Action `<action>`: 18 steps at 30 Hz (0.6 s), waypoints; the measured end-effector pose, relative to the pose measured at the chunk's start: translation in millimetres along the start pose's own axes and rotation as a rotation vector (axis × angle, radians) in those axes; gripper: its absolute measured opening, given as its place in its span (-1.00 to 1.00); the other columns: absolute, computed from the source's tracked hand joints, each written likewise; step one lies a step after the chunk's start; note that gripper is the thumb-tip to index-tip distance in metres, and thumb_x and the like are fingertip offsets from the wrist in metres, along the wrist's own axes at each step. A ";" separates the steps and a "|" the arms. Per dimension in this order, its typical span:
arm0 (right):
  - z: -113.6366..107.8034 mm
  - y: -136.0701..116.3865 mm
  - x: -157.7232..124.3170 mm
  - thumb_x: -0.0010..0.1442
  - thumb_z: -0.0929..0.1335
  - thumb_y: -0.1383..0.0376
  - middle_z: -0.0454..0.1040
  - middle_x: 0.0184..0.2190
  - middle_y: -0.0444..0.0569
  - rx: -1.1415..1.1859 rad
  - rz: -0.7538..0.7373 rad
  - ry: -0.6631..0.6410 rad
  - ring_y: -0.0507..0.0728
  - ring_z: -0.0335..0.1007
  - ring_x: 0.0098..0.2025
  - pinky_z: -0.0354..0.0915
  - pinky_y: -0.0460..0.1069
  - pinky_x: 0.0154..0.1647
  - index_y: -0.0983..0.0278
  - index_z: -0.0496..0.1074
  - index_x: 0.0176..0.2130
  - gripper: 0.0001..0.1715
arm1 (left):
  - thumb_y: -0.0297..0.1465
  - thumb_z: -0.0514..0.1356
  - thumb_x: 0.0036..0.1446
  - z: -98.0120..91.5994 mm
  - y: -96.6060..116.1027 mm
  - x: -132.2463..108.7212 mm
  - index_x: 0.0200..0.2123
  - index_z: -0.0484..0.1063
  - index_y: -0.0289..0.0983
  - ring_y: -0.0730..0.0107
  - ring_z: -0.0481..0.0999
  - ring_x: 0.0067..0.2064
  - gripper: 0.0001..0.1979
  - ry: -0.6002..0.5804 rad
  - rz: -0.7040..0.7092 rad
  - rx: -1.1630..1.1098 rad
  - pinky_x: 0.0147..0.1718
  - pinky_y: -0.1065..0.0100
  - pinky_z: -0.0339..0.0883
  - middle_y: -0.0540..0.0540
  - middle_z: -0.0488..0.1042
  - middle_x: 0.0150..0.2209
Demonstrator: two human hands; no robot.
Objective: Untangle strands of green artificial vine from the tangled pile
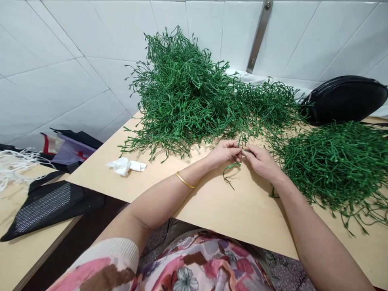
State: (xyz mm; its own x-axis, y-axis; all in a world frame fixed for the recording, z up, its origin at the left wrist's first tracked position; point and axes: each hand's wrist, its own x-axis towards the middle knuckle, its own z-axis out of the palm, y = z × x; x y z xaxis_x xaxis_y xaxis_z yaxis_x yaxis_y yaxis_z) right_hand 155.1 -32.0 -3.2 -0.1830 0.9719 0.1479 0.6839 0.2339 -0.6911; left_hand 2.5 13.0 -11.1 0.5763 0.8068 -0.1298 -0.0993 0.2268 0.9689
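Observation:
My left hand (226,153) and my right hand (260,161) meet over the wooden table (212,206), fingertips nearly touching. Both are pinched on thin green stems; one green stem (232,166) hangs curled below my left fingers. Behind my hands rises a large heap of thin green stems with small budded tips (188,89), with a lower part (266,105) stretching right. A second green heap (336,161) lies beside my right forearm. A gold bangle (185,180) circles my left wrist.
A crumpled white tissue (123,166) lies on the table's left part. At the back right stands a black bag (347,99). On another surface at left are a black mesh bag (45,208) and white strings (18,165). A tiled wall (106,32) borders the back.

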 end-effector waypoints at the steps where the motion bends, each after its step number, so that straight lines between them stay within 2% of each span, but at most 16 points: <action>1: 0.1 -0.3 0.3 0.18 0.19 0.23 0.33 -0.53 -0.12 -0.006 -0.013 -0.011 0.01 0.17 -0.46 0.09 -0.08 -0.39 0.29 0.33 -0.43 -0.75 | -0.48 0.16 0.02 -1.2 -0.1 0.6 -0.54 0.24 -0.36 0.60 0.38 -0.61 -0.84 -0.010 -0.007 -0.015 -0.60 0.54 0.19 -0.02 0.40 -0.60; 4: -0.7 -3.3 1.2 0.20 0.17 0.21 0.29 -0.53 -0.12 0.008 -0.042 -0.048 0.01 0.16 -0.44 0.07 -0.08 -0.39 0.28 0.30 -0.45 -0.72 | -0.43 0.20 0.01 -5.2 1.6 1.4 -0.56 0.20 -0.34 0.67 0.27 -0.67 -0.77 -0.052 -0.035 -0.106 -0.65 0.58 0.13 0.02 0.35 -0.64; 6: -2.8 -7.0 0.9 0.21 0.17 0.19 0.25 -0.53 -0.13 0.071 -0.063 -0.084 0.01 0.12 -0.45 0.06 -0.08 -0.40 0.28 0.27 -0.46 -0.70 | -0.41 0.23 -0.02 -7.2 4.0 1.0 -0.57 0.16 -0.33 0.74 0.14 -0.72 -0.74 -0.102 -0.076 -0.187 -0.70 0.61 0.01 0.07 0.29 -0.68; 9: -8.3 -11.9 -1.2 0.20 0.19 0.11 0.13 -0.56 -0.17 0.313 -0.080 -0.197 -0.02 0.00 -0.51 -0.01 -0.09 -0.49 0.28 0.26 -0.46 -0.66 | -0.38 0.27 -0.08 -7.7 8.1 -0.7 -0.56 0.14 -0.31 0.77 -0.04 -0.74 -0.70 -0.224 -0.129 -0.300 -0.76 0.63 -0.14 0.14 0.16 -0.72; 13: -14.4 -10.2 -6.3 0.17 0.24 0.06 0.00 -0.64 -0.22 0.648 -0.082 -0.335 -0.06 -0.14 -0.59 -0.13 -0.09 -0.57 0.28 0.20 -0.55 -0.59 | -0.36 0.28 -0.10 -4.7 13.1 -6.8 -0.53 0.16 -0.29 0.74 -0.08 -0.74 -0.71 -0.357 -0.143 -0.360 -0.78 0.63 -0.13 0.19 0.01 -0.73; 18: -12.8 -6.4 -12.7 0.11 0.29 0.04 -0.03 -0.71 -0.25 0.823 -0.105 -0.454 -0.06 -0.09 -0.63 -0.06 -0.07 -0.55 0.29 0.24 -0.59 -0.56 | -0.34 0.30 -0.15 0.9 18.6 -20.9 -0.53 0.21 -0.30 0.74 -0.10 -0.73 -0.72 -0.455 -0.178 -0.352 -0.79 0.63 -0.15 0.18 -0.03 -0.73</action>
State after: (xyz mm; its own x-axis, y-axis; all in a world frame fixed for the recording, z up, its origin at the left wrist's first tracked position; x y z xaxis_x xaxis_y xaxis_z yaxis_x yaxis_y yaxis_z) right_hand 162.1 -45.5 8.4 -0.5913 0.8036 0.0677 -0.0335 0.0594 -0.9977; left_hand -10.7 -0.1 9.7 0.8905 0.4428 -0.1046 -0.1875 0.5667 0.8023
